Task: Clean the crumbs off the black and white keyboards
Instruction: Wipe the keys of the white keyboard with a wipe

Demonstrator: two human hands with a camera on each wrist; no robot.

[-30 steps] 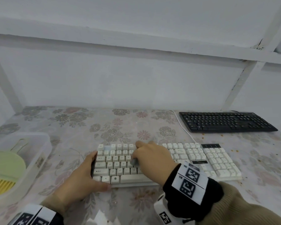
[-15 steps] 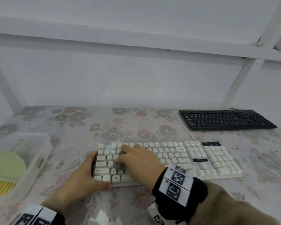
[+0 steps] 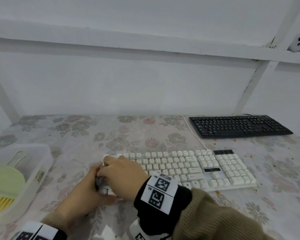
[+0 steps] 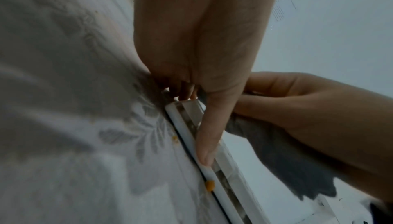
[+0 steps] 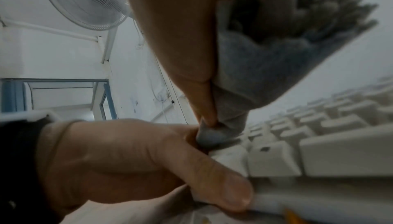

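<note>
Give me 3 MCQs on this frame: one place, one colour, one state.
1. Where is the black keyboard?
A. far right of the table
B. in the bin
C. under the white keyboard

2. What colour is the cloth?
A. yellow
B. grey
C. red

3. What is the left hand doing?
A. hanging idle
B. holding the white keyboard's left end
C. lifting the bin

Answers: 1 A, it lies by the far right wall. 2 B, grey folds show under the right hand. 3 B, its thumb presses on the front edge.

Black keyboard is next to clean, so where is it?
In the head view the black keyboard lies at the table's far right, behind the white keyboard, crumbs along its near edge.
</note>
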